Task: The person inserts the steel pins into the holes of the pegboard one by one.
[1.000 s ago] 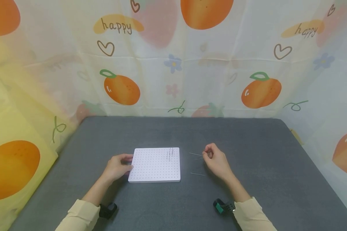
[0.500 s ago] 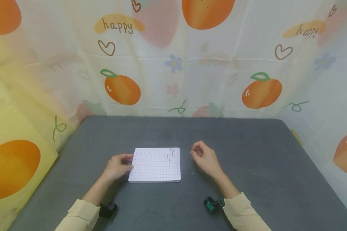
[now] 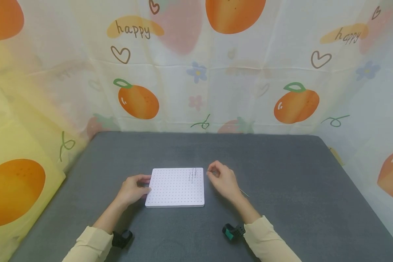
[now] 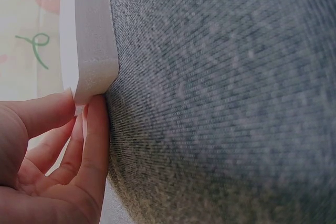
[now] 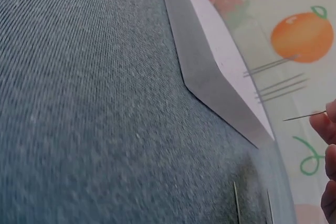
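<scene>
A white board with a grid of small holes (image 3: 173,189) lies flat on the table. Several thin metal needles (image 3: 192,174) stand in its far right part. My left hand (image 3: 131,189) holds the board's left edge; in the left wrist view its thumb is on the top rim and the fingers are against the side. Just right of the board, my right hand (image 3: 224,182) pinches one needle (image 5: 302,117) between thumb and fingertip, its tip pointing toward the board. Another needle (image 3: 244,193) shows beside the right wrist.
Two more needles lie on the dark grey table (image 3: 281,182) near the board in the right wrist view, one of them the nearer needle (image 5: 236,203). Black straps (image 3: 122,239) are at both wrists. A fruit-printed curtain (image 3: 232,91) hangs behind the table.
My right hand has moved left from the loose needles toward the board's right edge, covering some of them and uncovering one by the wrist. The left hand and board have stayed put.
</scene>
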### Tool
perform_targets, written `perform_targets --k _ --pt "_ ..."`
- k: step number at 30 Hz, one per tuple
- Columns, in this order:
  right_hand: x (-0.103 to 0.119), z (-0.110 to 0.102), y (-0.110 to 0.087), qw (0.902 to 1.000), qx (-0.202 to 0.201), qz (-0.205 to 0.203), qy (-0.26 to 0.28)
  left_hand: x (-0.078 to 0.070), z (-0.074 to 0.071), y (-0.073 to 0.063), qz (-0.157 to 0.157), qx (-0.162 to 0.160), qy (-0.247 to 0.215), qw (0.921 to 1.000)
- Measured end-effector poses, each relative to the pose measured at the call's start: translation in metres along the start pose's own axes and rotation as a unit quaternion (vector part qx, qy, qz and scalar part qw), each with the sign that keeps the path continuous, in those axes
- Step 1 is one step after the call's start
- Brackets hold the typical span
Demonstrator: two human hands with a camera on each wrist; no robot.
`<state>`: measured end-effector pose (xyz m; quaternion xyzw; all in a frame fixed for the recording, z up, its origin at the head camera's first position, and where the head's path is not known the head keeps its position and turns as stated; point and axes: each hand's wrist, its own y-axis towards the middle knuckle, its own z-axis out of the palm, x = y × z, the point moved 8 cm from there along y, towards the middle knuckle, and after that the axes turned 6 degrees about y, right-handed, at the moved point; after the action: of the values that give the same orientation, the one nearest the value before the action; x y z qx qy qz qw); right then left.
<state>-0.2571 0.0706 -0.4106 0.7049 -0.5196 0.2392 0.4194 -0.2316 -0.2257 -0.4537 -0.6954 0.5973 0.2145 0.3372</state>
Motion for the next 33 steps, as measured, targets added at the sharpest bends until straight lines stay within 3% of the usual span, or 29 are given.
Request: perform_targets --k 17,33 --pt "0.003 0.026 0.002 0.9994 0.016 -0.002 -0.029 0.000 0.000 -0.001 0.002 -0.001 -0.006 1.0000" --pt "0.004 0.037 0.003 0.9992 0.019 -0.002 -0.035 0.001 0.000 0.001 0.002 -0.004 -0.001 1.0000"
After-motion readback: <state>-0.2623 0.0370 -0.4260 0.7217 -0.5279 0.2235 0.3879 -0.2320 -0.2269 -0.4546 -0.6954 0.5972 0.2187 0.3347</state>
